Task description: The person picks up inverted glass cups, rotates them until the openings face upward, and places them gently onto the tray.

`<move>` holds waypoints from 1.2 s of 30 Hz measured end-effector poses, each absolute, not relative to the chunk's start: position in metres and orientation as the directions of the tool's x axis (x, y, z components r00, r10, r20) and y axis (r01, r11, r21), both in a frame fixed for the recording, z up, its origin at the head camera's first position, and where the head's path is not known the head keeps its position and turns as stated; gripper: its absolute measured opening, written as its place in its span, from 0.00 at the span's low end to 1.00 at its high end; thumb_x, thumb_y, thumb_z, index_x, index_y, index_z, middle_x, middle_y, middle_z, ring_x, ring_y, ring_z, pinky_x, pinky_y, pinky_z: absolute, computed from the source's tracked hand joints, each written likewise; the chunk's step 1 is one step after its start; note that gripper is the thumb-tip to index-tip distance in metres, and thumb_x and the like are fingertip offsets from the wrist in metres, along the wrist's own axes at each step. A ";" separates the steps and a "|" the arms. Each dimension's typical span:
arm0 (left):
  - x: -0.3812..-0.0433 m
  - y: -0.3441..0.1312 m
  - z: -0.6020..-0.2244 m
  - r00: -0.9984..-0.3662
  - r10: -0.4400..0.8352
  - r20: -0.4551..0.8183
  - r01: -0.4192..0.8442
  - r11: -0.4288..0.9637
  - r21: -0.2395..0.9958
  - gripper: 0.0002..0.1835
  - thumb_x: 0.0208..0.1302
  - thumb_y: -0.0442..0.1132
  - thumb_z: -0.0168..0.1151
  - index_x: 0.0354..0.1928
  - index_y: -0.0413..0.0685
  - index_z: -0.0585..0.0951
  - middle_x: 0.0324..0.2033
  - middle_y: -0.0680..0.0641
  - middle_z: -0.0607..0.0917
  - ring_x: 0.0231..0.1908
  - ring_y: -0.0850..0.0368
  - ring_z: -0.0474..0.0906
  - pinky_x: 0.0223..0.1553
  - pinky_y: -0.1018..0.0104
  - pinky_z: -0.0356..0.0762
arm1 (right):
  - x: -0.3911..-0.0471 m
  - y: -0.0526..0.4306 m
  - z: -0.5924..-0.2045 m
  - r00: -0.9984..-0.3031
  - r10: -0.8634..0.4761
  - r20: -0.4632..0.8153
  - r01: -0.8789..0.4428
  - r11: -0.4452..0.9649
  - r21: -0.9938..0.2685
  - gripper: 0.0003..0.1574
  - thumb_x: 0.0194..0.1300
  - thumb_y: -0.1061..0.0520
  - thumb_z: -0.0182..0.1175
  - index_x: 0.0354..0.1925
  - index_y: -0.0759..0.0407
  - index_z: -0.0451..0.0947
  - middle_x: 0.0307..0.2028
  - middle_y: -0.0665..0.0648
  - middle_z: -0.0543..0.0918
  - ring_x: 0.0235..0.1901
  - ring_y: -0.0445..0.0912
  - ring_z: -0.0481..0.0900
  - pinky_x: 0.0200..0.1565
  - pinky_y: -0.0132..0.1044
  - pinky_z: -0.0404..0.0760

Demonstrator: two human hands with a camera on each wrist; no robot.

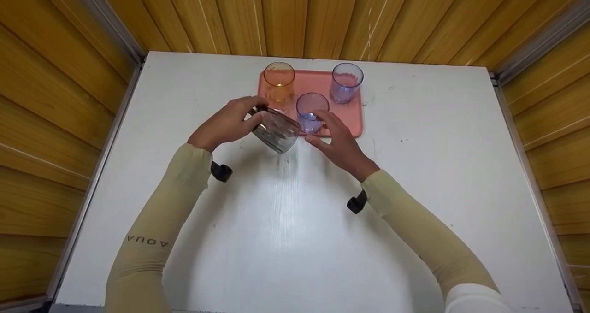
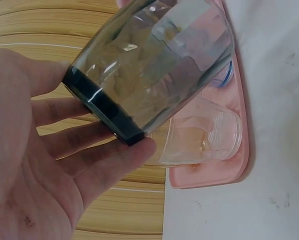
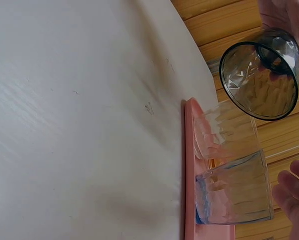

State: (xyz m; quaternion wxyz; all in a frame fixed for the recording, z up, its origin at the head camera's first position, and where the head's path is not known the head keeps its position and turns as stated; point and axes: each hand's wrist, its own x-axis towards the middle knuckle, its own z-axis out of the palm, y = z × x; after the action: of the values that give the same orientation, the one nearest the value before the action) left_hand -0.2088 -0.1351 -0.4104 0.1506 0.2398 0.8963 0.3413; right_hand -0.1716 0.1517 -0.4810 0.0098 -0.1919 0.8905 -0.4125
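My left hand [image 1: 233,119] grips a grey tinted glass [image 1: 279,131] by its thick dark base, fingers and thumb round it. The glass hangs tilted in front of the tray, mouth towards the right hand. My right hand [image 1: 339,142] is beside a bluish glass [image 1: 309,121], thumb and fingers spread; a gap shows between them and the glass in the right wrist view. That glass stands upright on a pink tray [image 1: 352,119]. In the left wrist view a clear glass [image 2: 224,135] stands at the tray's near left corner, largely hidden in the head view.
At the back of the tray stand an amber glass [image 1: 280,85] on the left and a bluish-purple glass [image 1: 345,85] on the right. The tray lies near the far edge of a white table [image 1: 286,239]. Wood-patterned panels [image 1: 286,18] enclose it at the back and sides.
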 end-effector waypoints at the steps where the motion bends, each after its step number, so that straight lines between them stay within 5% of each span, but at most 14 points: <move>1: -0.210 -0.134 -0.410 -0.839 0.535 -0.101 0.331 0.647 0.687 0.22 0.73 0.54 0.45 0.60 0.53 0.73 0.53 0.52 0.79 0.54 0.56 0.74 0.58 0.56 0.76 | -0.171 0.151 -0.481 -0.927 -0.350 0.134 -0.327 0.582 -0.745 0.43 0.64 0.34 0.58 0.70 0.48 0.59 0.64 0.54 0.69 0.63 0.49 0.69 0.62 0.53 0.74; 20: -0.211 -0.132 -0.416 -0.848 0.517 -0.116 0.289 0.635 0.716 0.22 0.73 0.56 0.46 0.61 0.54 0.72 0.54 0.51 0.78 0.56 0.55 0.73 0.62 0.54 0.73 | -0.169 0.135 -0.486 -0.917 -0.393 0.077 -0.294 0.532 -0.794 0.49 0.60 0.40 0.65 0.72 0.45 0.54 0.67 0.53 0.67 0.66 0.53 0.66 0.65 0.52 0.71; 30: -0.213 -0.130 -0.415 -0.848 0.525 -0.073 0.315 0.611 0.727 0.22 0.73 0.56 0.45 0.61 0.54 0.72 0.54 0.51 0.79 0.56 0.55 0.74 0.61 0.54 0.74 | -0.168 0.127 -0.484 -0.928 -0.373 0.012 -0.242 0.576 -0.781 0.57 0.55 0.28 0.63 0.74 0.42 0.49 0.70 0.48 0.63 0.67 0.44 0.65 0.67 0.48 0.69; 36: -0.212 -0.129 -0.416 -0.840 0.539 -0.057 0.332 0.595 0.732 0.22 0.74 0.55 0.44 0.61 0.52 0.72 0.54 0.50 0.79 0.55 0.55 0.74 0.59 0.54 0.74 | -0.166 0.126 -0.487 -0.927 -0.376 -0.006 -0.224 0.565 -0.794 0.60 0.54 0.29 0.64 0.75 0.44 0.47 0.70 0.50 0.62 0.66 0.47 0.66 0.66 0.50 0.70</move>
State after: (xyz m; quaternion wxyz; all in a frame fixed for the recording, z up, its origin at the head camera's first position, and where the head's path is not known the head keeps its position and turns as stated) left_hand -0.2124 -0.1288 -0.4160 0.1376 0.2469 0.8823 0.3764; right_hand -0.1661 0.1262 -0.4866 0.0875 -0.1703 0.8804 -0.4339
